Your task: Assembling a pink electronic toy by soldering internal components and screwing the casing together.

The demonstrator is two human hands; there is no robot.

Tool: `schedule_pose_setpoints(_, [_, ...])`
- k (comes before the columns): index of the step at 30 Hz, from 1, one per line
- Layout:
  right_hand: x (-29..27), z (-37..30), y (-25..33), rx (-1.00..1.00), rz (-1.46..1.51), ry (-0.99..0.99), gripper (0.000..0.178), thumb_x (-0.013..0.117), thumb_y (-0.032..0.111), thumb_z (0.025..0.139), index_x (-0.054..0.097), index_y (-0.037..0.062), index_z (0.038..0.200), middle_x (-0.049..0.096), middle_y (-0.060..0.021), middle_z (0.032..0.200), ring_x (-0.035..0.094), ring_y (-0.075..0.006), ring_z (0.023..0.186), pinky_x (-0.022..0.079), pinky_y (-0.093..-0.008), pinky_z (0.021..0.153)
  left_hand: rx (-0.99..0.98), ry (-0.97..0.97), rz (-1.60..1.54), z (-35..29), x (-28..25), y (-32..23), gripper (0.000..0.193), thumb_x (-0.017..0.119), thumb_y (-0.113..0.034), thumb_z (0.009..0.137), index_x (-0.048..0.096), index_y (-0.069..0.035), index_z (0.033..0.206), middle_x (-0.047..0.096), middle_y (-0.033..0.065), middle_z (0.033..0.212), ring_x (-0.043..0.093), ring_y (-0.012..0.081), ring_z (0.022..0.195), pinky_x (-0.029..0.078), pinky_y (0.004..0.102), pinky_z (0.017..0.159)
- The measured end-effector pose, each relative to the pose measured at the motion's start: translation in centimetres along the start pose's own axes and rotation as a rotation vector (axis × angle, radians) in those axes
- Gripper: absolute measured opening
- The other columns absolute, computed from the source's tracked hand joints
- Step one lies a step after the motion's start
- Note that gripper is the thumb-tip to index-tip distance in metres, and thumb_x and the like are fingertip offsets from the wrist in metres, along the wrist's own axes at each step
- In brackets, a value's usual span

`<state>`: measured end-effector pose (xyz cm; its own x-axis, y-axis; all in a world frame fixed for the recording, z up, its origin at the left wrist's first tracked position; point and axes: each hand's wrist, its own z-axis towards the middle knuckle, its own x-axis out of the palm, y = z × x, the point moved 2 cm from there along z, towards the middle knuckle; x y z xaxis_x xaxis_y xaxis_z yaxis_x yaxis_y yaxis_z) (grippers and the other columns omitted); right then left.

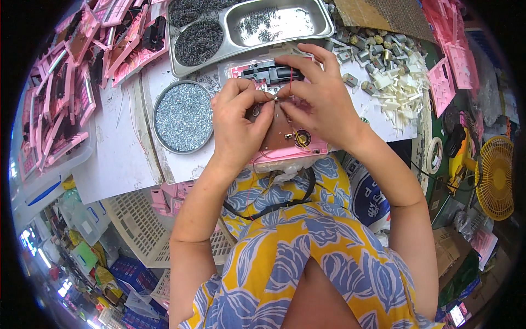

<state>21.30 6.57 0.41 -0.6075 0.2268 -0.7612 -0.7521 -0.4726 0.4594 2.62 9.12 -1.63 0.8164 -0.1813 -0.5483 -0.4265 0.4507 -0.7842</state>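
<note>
My left hand (pixel 239 122) and my right hand (pixel 326 101) meet over a pink plastic housing (pixel 315 147) near the table's front edge. The fingertips of both are pinched together around a tiny metallic piece, too small to name. Under them a brown board (pixel 278 137) lies in the housing, with a round black-and-gold part (pixel 302 138) and thin red and yellow wires. At the housing's far side sits a black plastic mechanism (pixel 268 72). A red wire runs up beside my right fingers. My hands hide much of the board.
To the left stands a round tray (pixel 183 117) of small silvery screws. A steel tray (pixel 323 33) with dark springs lies at the back. Small motors (pixel 378 55) and white plastic parts (pixel 397 93) are heaped right. Pink housings (pixel 66 104) pile up far left; a yellow fan (pixel 496 178) stands right.
</note>
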Motion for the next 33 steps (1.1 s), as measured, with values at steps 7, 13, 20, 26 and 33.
schedule_pose_setpoints(7, [0.2,0.5,0.1,0.019,0.083,0.035,0.013,0.078,0.014,0.072,0.074,0.0077,0.083,0.064,-0.0091,0.131,0.046,-0.0417,0.130,0.044,-0.0493,0.107,0.113,-0.047,0.017,-0.3,-0.1,0.3,0.015,0.077,0.002,0.077,0.072,0.000,0.090,0.061,0.0094,0.096,0.061,0.0222,0.091,0.049,0.0306,0.079])
schedule_pose_setpoints(13, [-0.3,1.1,-0.1,-0.016,0.255,0.072,0.012,0.081,0.017,0.074,0.076,0.0101,0.082,0.064,-0.0064,0.133,0.046,-0.0403,0.131,0.044,-0.0489,0.107,0.297,-0.121,0.037,-1.0,-0.5,-0.1,0.021,0.079,-0.007,0.069,0.071,-0.011,0.088,0.060,0.0027,0.092,0.059,0.0219,0.083,0.037,0.0385,0.083])
schedule_pose_setpoints(20, [-1.5,0.8,-1.2,-0.099,0.184,0.079,0.011,0.082,0.016,0.075,0.077,0.0120,0.084,0.068,-0.0048,0.126,0.050,-0.0354,0.127,0.048,-0.0434,0.103,0.441,0.096,0.244,-1.8,-1.7,-1.3,0.019,0.077,-0.013,0.071,0.068,-0.011,0.088,0.061,0.0042,0.096,0.058,0.0239,0.088,0.036,0.0417,0.084])
schedule_pose_setpoints(26, [-2.6,-0.8,-0.8,0.080,0.039,0.063,0.011,0.081,0.014,0.079,0.078,0.0085,0.088,0.073,-0.0049,0.089,0.066,-0.0227,0.087,0.053,-0.0359,0.079,0.059,-0.097,0.547,-1.7,-2.1,-0.9,0.013,0.074,-0.012,0.076,0.064,-0.007,0.083,0.059,0.0093,0.102,0.054,0.0305,0.100,0.035,0.0421,0.086])
schedule_pose_setpoints(33, [-2.5,-2.3,0.0,0.233,0.446,0.023,0.015,0.079,0.006,0.082,0.078,0.0066,0.097,0.070,-0.0081,0.080,0.066,-0.0210,0.071,0.052,-0.0321,0.063,0.274,-0.193,0.007,-1.0,-0.8,-5.2,0.040,0.064,0.007,0.080,0.064,-0.002,0.119,0.059,0.0154,0.116,0.061,0.0263,0.089,0.050,0.0347,0.080])
